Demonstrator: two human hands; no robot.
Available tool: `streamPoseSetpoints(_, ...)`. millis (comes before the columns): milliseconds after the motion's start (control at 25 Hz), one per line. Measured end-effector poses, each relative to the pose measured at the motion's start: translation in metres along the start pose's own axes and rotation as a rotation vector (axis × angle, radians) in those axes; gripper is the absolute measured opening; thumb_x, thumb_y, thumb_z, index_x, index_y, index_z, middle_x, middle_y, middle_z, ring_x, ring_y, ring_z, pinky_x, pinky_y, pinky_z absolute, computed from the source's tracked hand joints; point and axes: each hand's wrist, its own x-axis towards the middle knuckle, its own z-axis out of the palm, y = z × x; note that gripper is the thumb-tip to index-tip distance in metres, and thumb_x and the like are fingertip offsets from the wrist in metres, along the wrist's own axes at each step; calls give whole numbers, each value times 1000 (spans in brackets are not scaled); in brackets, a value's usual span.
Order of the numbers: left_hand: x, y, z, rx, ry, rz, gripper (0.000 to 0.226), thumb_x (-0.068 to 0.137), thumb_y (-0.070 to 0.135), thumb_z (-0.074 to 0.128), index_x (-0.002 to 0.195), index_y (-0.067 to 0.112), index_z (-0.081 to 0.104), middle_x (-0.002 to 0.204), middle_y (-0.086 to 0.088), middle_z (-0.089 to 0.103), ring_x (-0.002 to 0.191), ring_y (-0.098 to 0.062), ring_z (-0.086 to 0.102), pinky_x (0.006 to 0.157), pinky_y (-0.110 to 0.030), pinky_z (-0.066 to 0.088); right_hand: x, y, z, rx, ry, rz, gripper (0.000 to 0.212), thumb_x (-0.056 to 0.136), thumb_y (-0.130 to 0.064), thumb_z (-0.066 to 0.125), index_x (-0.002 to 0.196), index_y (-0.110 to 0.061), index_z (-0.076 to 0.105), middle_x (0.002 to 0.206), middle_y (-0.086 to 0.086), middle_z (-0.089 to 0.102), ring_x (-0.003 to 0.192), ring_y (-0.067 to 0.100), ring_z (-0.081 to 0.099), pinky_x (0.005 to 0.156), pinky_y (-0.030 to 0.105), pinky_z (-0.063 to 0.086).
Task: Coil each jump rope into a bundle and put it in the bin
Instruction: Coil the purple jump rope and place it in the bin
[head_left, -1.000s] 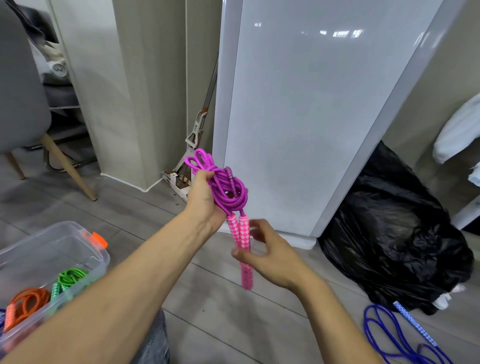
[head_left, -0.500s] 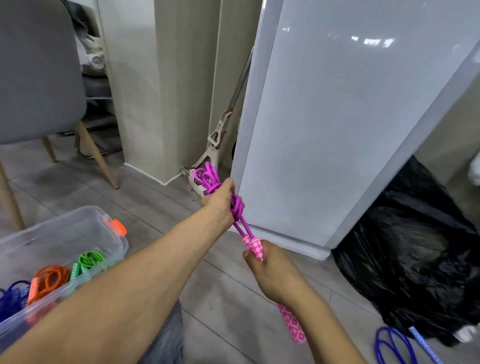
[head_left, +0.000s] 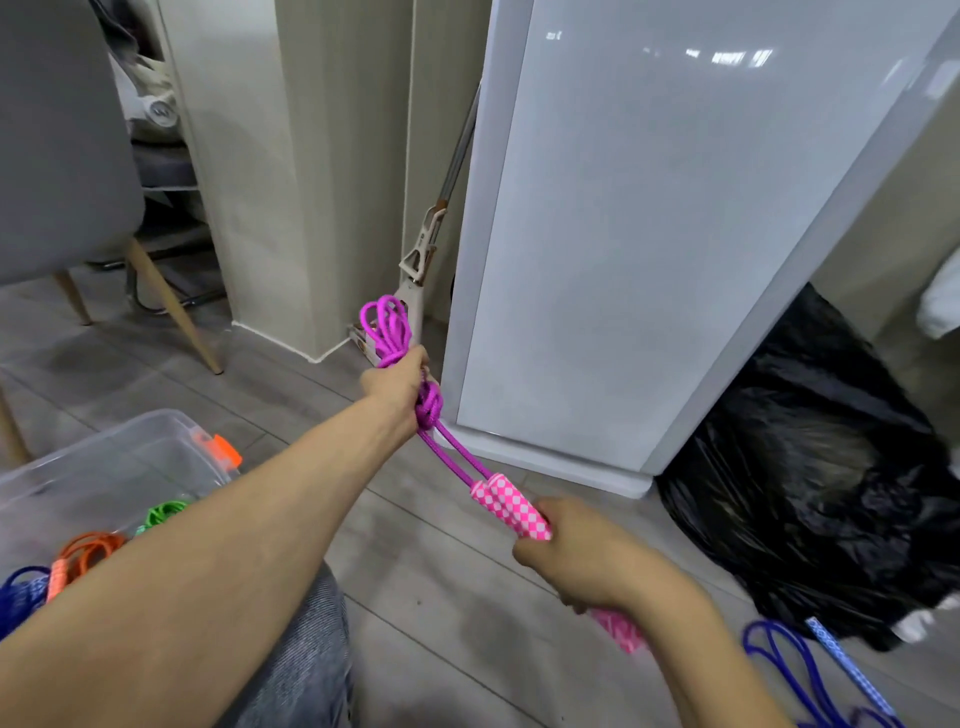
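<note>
A grey chair (head_left: 57, 130) on slanted wooden legs (head_left: 171, 306) stands at the left on the grey plank floor (head_left: 441, 597). Behind it rises a beige wall column (head_left: 249, 182). A long-handled mop (head_left: 423, 249) leans in the gap between that column and a tall, glossy white cabinet (head_left: 649, 234). Just right of the cabinet's base slumps a crumpled black plastic bag (head_left: 810, 467). Something white (head_left: 940, 301) shows at the right edge, too cropped to identify.
</note>
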Motion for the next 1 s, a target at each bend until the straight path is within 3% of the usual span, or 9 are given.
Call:
streamPoseSetpoints(120,0,1,-1,149,-97,102,10,83,8,70,82,7,60,61,-7,54,41,-15,51,49,-23,46,-5,22,-23,-141,-3,134,14,87,-37,59,95,-25,60,80,-5,58,69,17,59,70,34,54)
streamPoseSetpoints(240,-10,-5,7,402,-300,152,26,74,23,66,93,6,60,68,-7,58,59,-21,51,65,-32,45,-4,31,-30,-341,187,185,16,86,-38,61,101,-31,63,92,-6,62,86,20,62,68,30,46)
streamPoseSetpoints(320,-17,-11,14,590,-451,215,19,78,23,53,91,9,56,70,-5,54,64,-21,48,69,-34,39,1,33,-26,-458,409,114,20,86,-31,61,107,-31,62,100,-3,64,93,24,63,66,31,40)
streamPoseSetpoints(400,-28,-14,16,938,-587,424,14,94,19,48,103,16,58,84,-3,60,76,-18,55,74,-35,44,10,35,-21,-499,562,8,25,85,-24,63,108,-26,54,98,-2,62,89,26,61,62,34,35)
streamPoseSetpoints(480,-40,-14,15,1153,-731,579,32,96,20,57,128,20,56,109,0,65,95,-15,64,88,-35,53,20,34,-15,-529,657,-96,30,81,-18,68,104,-23,51,92,-3,60,81,25,58,59,34,33)
streamPoseSetpoints(560,-51,-12,13,1204,-831,661,43,93,17,64,134,22,53,119,4,64,100,-13,66,92,-35,56,29,33,-10,-587,729,-175,36,73,-16,78,102,-22,58,92,-3,61,78,24,59,60,32,36)
streamPoseSetpoints(680,-60,-2,10,1240,-897,761,39,89,16,66,125,25,53,109,4,67,94,-14,66,87,-40,56,36,26,-4,-621,843,-237,40,61,-14,88,95,-18,66,89,-1,63,76,24,59,64,32,37)
streamPoseSetpoints(840,-62,21,-11,1503,-959,783,81,70,36,82,135,33,34,117,3,58,102,-15,59,91,-36,53,40,11,2,-609,945,-313,38,63,-17,90,94,-16,67,85,2,64,74,27,58,68,37,38)
streamPoseSetpoints(1000,-43,30,-59,1732,-661,1132,83,70,32,82,135,31,30,109,-1,56,94,-23,60,70,-36,50,64,-27,22,-544,864,-439,57,61,-21,95,107,-10,63,91,9,70,75,31,64,70,40,45)
